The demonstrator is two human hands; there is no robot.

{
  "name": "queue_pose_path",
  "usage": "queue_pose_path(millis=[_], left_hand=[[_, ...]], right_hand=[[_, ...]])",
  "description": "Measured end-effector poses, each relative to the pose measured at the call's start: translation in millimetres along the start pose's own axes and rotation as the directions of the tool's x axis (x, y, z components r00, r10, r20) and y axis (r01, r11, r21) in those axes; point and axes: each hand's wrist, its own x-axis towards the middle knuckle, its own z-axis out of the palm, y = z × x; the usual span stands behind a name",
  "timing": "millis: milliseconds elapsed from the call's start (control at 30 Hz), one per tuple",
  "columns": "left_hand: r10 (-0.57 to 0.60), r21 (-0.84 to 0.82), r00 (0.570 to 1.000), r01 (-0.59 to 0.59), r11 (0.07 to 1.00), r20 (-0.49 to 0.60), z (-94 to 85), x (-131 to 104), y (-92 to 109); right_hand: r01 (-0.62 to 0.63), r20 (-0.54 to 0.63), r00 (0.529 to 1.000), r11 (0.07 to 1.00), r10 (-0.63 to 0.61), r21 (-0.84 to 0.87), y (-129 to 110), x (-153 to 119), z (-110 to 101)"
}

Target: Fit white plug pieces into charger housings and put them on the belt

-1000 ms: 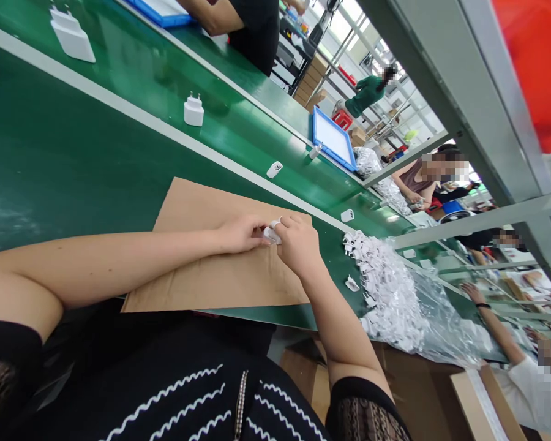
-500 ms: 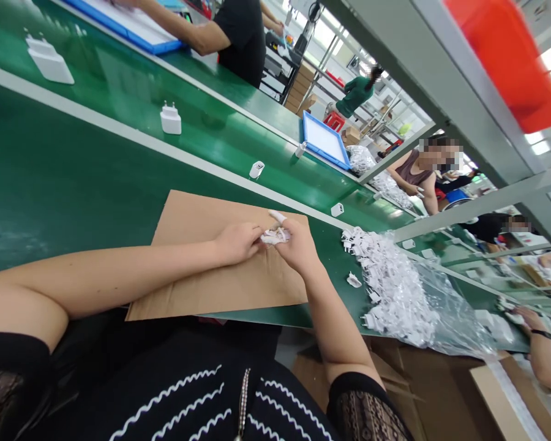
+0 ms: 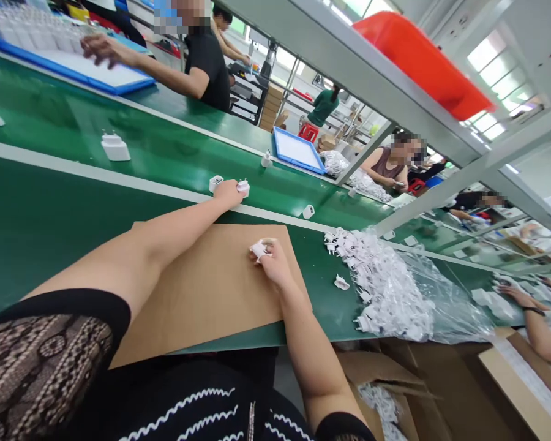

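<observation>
My left hand [image 3: 227,193] reaches over the pale strip to the green belt, its fingers closed on a white plug charger [image 3: 243,187] with its pins up. Beside it stands another white charger [image 3: 216,182]. Above the cardboard sheet [image 3: 202,288], my right hand [image 3: 275,263] is closed around a small white plug piece [image 3: 259,250]; its fingers partly cover it. To the right lies a single white plug piece [image 3: 341,282], close to a large heap of similar white pieces [image 3: 386,288].
More chargers [image 3: 115,147] stand spaced along the belt. A clear plastic bag [image 3: 454,306] spreads beside the heap. Overhead runs a metal frame [image 3: 371,67] bearing a red bin [image 3: 422,64]. Across the belt, a co-worker's hand [image 3: 108,50] is over a blue-rimmed tray [image 3: 119,87].
My left hand has left my right hand and moved forward to the belt, where it grips a charger. My right hand stays over the cardboard with a white piece. The view has shifted.
</observation>
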Motion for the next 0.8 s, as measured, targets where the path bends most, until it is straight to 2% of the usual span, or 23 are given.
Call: queue_pose_path(millis=[100,167,233,267,300,333,367,433,467,533,600,700,733,800], left_hand=[[-0.001,0.031,1.000,0.002,1.000,-0.019,1.8,-0.9,-0.7],[0.039,0.041,0.988,-0.033,0.999,-0.148,-3.5,-5.5,-6.9],[0.077,0.059,0.943,-0.061,0.996,-0.324,-14.8,-4.9,-19.5],[0.090,0.076,0.926,-0.067,0.995,-0.366,-21.9,-1.6,-28.1],[0.096,0.098,0.932,-0.065,0.993,-0.350,-29.5,3.3,-37.9],[0.095,0.123,0.961,-0.065,0.990,-0.259,-37.1,9.4,-48.1],[0.092,0.143,0.987,-0.073,0.987,-0.129,-44.5,15.6,-58.3],[0.083,0.169,0.992,-0.098,0.981,0.095,-57.9,24.9,-75.5],[0.084,0.188,0.985,-0.111,0.976,0.150,-64.0,26.5,-81.6],[0.108,0.246,0.984,-0.140,0.959,0.139,-75.1,21.1,-87.0],[0.157,0.310,0.987,-0.162,0.937,0.041,-83.7,3.1,-82.7],[0.273,0.295,0.957,-0.232,0.927,-0.103,-84.9,-44.6,-61.9],[0.314,0.261,0.944,-0.280,0.924,-0.102,-80.7,-64.2,-53.0],[0.419,0.149,0.908,-0.412,0.899,-0.016,-65.6,-104.3,-36.1]], right_hand=[[0.018,-0.004,1.000,1.000,-0.018,0.008,-2.0,3.1,-5.0],[0.017,-0.024,1.000,1.000,-0.017,0.020,-3.1,5.0,-9.9],[-0.002,-0.037,0.999,1.000,0.003,0.024,-5.0,5.8,-13.9],[-0.024,-0.031,0.999,0.999,0.025,0.027,-6.4,5.6,-15.3],[-0.054,-0.014,0.998,0.998,0.054,0.036,-8.1,5.2,-16.3],[-0.086,0.011,0.996,0.995,0.086,0.055,-10.0,4.6,-16.8],[-0.117,0.041,0.993,0.989,0.114,0.094,-11.9,3.9,-17.0],[-0.159,0.092,0.986,0.966,0.143,0.205,-14.9,2.7,-16.8],[-0.167,0.107,0.984,0.952,0.143,0.257,-15.8,2.3,-16.7],[-0.169,0.120,0.983,0.933,0.137,0.319,-16.0,2.4,-17.0],[-0.174,0.128,0.982,0.929,0.139,0.327,-15.0,3.1,-17.9],[-0.182,0.123,0.981,0.924,0.148,0.338,-13.4,4.1,-19.0],[-0.177,0.115,0.983,0.923,0.146,0.343,-13.0,4.4,-19.0],[-0.140,0.081,0.990,0.928,0.118,0.347,-12.2,4.8,-18.3]])
